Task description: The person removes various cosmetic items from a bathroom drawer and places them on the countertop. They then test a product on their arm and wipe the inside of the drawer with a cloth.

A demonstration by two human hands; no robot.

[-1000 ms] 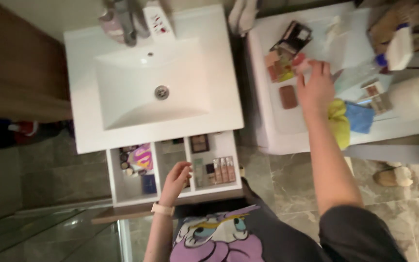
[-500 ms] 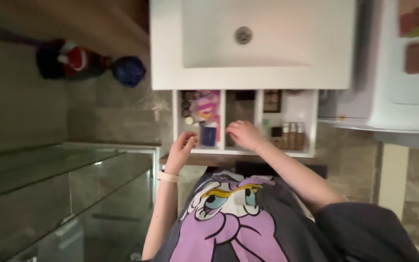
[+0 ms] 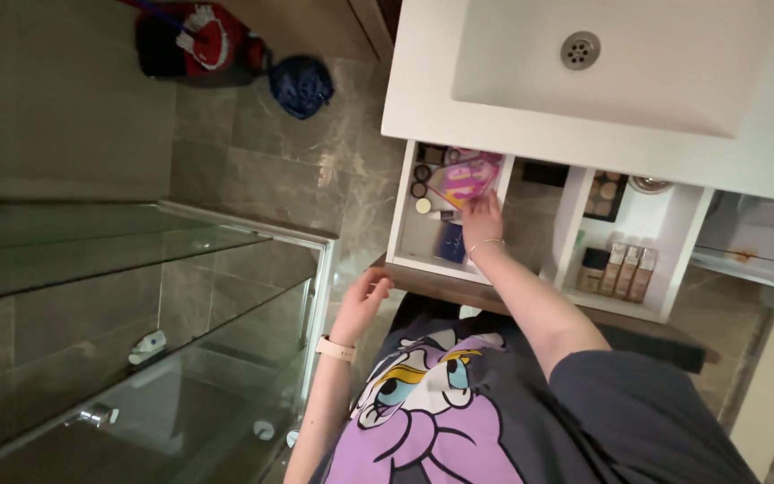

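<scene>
Right hand (image 3: 484, 218) is now moving from the middle part of the drawer (image 3: 405, 235) to its left compartment, fingers closing on the pink packet (image 3: 464, 179), which is lying there tilted, long axis diagonal, just ahead of the fingers. Left hand (image 3: 365, 303) is resting open at the drawer's front edge, further away; right arm is stretching fwd w/ wrist straight

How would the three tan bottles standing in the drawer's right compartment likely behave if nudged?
The tan bottles are tall, narrow and upright, so probably tippy. They stand side by side, so one likely knocks the next. The right hand is in the left compartment, away from them.
</scene>
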